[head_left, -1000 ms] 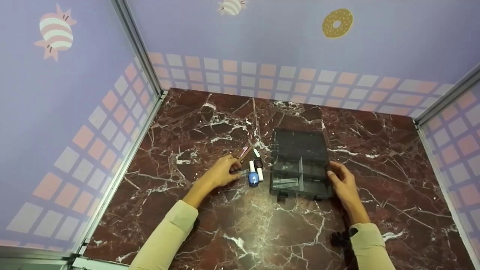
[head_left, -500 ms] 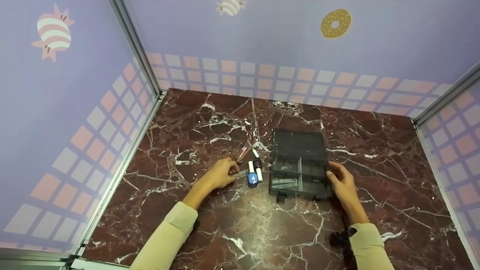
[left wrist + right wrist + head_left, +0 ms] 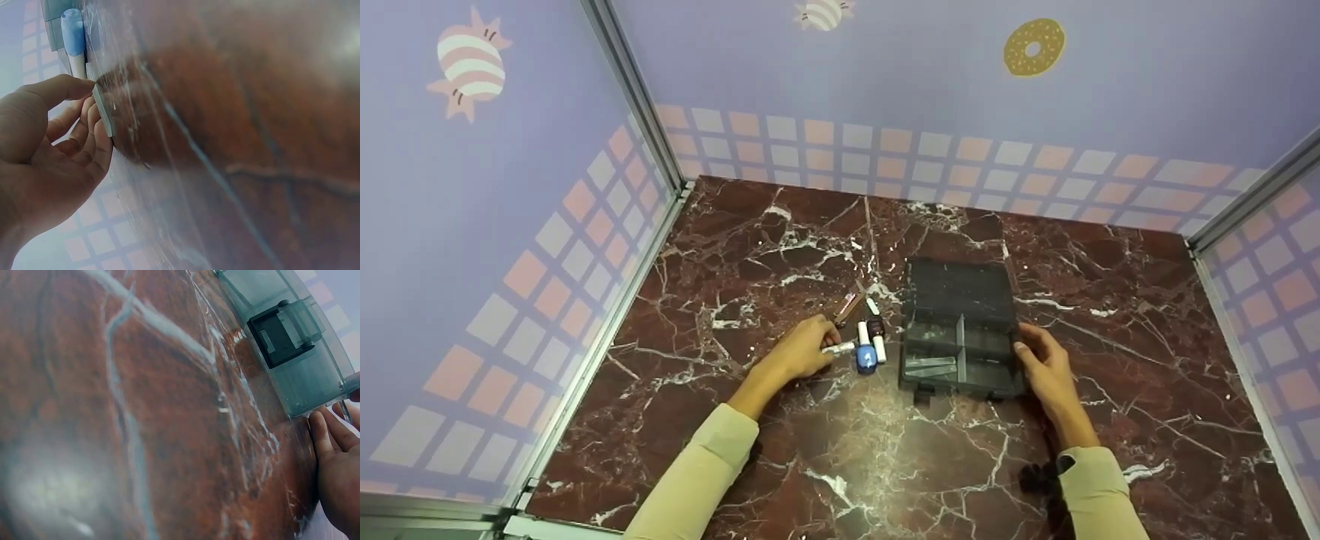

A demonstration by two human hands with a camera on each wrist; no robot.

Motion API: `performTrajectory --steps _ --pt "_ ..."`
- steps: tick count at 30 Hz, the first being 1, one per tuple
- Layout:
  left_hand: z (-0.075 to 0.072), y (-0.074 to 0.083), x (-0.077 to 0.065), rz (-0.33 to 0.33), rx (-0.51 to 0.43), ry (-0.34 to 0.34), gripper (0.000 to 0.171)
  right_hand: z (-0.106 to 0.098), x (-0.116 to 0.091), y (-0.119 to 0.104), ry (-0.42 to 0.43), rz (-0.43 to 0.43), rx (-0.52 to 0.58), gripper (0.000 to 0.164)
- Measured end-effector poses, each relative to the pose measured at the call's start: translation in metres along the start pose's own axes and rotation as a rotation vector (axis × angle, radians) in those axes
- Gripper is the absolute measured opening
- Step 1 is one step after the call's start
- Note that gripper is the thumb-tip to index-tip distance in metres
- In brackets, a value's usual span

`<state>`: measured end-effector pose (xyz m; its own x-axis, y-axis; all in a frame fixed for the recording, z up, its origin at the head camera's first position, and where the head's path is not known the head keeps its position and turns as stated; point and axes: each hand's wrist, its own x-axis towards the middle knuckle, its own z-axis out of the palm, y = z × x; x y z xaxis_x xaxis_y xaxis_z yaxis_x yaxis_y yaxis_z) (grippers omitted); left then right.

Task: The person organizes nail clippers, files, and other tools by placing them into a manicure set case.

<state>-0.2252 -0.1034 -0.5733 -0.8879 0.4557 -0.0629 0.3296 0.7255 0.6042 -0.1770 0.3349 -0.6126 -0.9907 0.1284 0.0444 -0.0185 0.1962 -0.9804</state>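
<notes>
My left hand pinches a small flat translucent strip between thumb and fingers, close over the table. Just right of the strip in the head view lies a blue nail polish bottle with a white cap. Beside it are a dark bottle and another white cap. My right hand holds the right side of a dark see-through compartment box, its fingertips at the box's lower corner in the right wrist view. Clear strips lie in the box's front left compartment.
A narrow brownish-pink item lies beyond the left fingers, close to the bottles. Latches stick out from the box's front. Patterned panels wall in the marbled table at the back and both sides.
My left thumb and fingers have come together on the translucent strip, which now looks tilted and brighter. The right hand and the box have stayed in place.
</notes>
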Motion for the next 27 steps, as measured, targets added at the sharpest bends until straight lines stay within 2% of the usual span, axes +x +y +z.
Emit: performTrajectory --steps 7,15,27 --pt "0.0008 -0.0004 0.0 0.004 -0.019 0.002 0.021 -0.0001 -0.0016 -0.0018 -0.006 0.006 0.012 0.043" --pt "0.0018 -0.0049 -0.0001 0.08 -0.044 0.023 0.019 0.0001 -0.0016 -0.0003 0.003 -0.007 0.012 0.043" --pt "-0.0043 -0.0073 -0.0024 0.107 -0.063 0.015 0.015 -0.0007 -0.0016 -0.0015 -0.003 0.028 -0.014 0.045"
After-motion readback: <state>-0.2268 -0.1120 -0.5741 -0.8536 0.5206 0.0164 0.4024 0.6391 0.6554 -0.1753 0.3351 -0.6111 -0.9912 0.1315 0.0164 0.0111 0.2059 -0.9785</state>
